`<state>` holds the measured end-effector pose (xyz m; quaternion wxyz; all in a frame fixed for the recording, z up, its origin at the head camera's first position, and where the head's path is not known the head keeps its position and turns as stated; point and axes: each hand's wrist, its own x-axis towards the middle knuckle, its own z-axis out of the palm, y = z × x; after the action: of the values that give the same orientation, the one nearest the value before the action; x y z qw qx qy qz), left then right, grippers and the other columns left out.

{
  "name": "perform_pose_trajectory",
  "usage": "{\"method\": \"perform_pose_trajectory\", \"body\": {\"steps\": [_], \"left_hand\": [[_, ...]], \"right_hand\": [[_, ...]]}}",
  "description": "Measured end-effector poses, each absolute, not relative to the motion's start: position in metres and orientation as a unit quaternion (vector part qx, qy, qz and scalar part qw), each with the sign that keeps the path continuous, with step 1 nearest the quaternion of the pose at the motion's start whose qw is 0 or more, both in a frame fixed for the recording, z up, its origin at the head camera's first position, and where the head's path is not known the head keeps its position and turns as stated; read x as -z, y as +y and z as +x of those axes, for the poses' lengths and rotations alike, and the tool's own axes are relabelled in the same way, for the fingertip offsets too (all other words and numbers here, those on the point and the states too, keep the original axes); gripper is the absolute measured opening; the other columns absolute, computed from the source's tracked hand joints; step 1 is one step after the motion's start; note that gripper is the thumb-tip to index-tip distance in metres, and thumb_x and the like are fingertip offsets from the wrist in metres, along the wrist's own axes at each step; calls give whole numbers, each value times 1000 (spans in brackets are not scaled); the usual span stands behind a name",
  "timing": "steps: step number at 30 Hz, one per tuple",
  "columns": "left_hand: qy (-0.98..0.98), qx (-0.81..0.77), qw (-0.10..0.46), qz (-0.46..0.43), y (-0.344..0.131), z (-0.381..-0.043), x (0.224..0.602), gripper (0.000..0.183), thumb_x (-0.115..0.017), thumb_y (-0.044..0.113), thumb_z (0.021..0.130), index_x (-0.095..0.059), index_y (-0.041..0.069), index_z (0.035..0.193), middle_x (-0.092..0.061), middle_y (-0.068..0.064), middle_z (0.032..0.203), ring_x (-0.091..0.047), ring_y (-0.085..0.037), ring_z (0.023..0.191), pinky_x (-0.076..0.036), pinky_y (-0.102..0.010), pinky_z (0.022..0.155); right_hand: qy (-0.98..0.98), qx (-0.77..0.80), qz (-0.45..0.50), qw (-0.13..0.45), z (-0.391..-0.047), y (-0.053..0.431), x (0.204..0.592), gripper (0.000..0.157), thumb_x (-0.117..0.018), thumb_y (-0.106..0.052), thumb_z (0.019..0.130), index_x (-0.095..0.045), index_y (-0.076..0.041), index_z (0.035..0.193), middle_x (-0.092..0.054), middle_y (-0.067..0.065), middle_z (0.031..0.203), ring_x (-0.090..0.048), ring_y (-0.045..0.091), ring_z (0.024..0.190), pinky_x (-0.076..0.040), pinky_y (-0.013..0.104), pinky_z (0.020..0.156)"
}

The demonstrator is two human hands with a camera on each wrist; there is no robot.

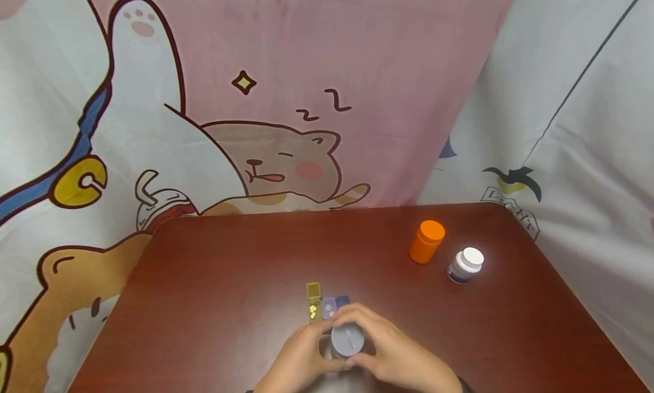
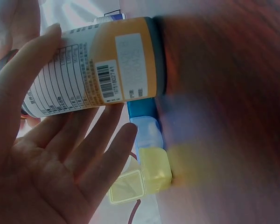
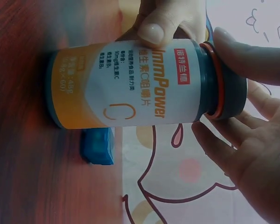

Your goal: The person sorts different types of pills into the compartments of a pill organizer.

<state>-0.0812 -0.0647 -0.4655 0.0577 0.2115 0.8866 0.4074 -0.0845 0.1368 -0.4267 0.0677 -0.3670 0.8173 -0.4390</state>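
A supplement bottle with a white and orange label and a dark cap stands upright near the table's front. My left hand holds the bottle's body, its thumb laid across the label. On the cap are the thumb and fingers of my right hand. Just beyond my hands lies a small pill organizer with a yellow compartment, a purple compartment and a blue one. The yellow lid is raised, and several pale yellow tablets sit inside.
An orange bottle and a white bottle with a dark label stand at the right on the brown table. Behind it hangs a cartoon-printed cloth.
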Motion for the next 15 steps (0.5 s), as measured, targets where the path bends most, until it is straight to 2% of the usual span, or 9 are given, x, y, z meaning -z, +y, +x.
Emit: {"method": "perform_pose_trajectory", "body": {"steps": [6,11,15], "left_hand": [[887,-406,58,211,-65,-80,465,64,-76,53,66,-63,24,121,-71,5,107,-60,-9,96,-53,-44,83],[889,-401,53,215,-65,-80,465,65,-72,58,67,-61,26,123,-70,6,109,-60,-10,97,-53,-45,83],[892,-395,56,214,-65,-80,465,65,-79,45,66,-60,24,124,-70,3,113,-60,-12,101,-53,-46,85]], "right_hand": [[855,385,-339,72,-81,135,424,57,-72,-26,81,-46,-35,131,-54,-16,129,-51,7,111,-51,47,94],[877,329,-351,14,-80,132,422,55,-72,-34,80,-49,-32,130,-55,-14,125,-52,5,104,-55,41,87],[892,283,-349,-45,-78,127,424,55,-70,-44,79,-54,-25,128,-55,-11,115,-52,4,94,-58,34,77]]}}
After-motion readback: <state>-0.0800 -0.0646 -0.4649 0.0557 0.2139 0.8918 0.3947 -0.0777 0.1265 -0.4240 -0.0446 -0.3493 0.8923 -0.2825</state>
